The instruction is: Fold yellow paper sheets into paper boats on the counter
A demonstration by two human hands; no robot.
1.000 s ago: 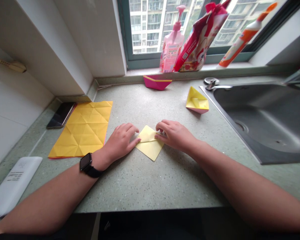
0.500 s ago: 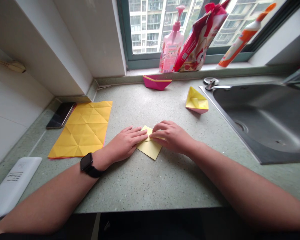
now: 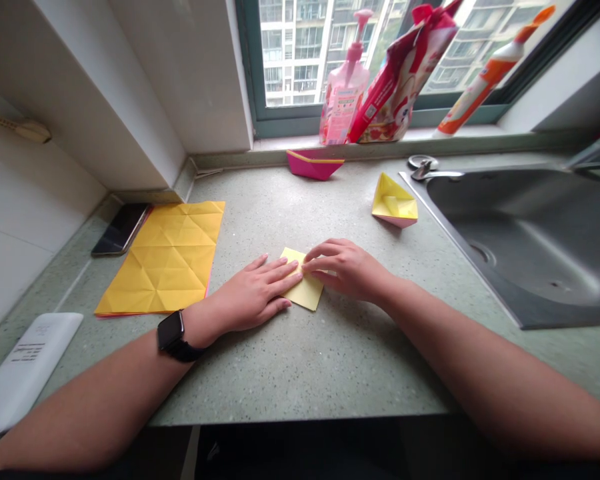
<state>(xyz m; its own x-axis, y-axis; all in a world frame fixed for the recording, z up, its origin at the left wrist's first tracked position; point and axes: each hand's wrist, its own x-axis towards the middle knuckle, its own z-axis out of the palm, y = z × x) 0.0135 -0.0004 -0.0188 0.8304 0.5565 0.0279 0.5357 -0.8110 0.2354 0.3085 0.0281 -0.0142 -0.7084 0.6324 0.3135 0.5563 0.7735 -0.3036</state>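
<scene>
A small folded piece of pale yellow paper (image 3: 307, 294) lies on the counter between my two hands. My left hand (image 3: 255, 292), with a black watch at the wrist, rests flat with its fingertips over the paper's left part. At the paper's upper right side, the thumb and curled fingers of my right hand (image 3: 353, 270) come together on it; the exact grip is partly hidden. Farther off stand a magenta folded paper boat (image 3: 314, 167) near the window and a yellow-and-pink folded paper boat (image 3: 394, 203) beside the sink.
Creased yellow-orange paper sheets (image 3: 173, 257) lie to the left, next to a dark phone (image 3: 121, 230). A white power bank (image 3: 33, 370) is at the near left. A steel sink (image 3: 535, 247) takes up the right. A pink pump bottle (image 3: 343, 103) stands on the sill.
The yellow paper has turned slightly and lies flatter under my left fingers. My left hand has slid a little to the right and its thumb is farther out. The right hand has barely shifted.
</scene>
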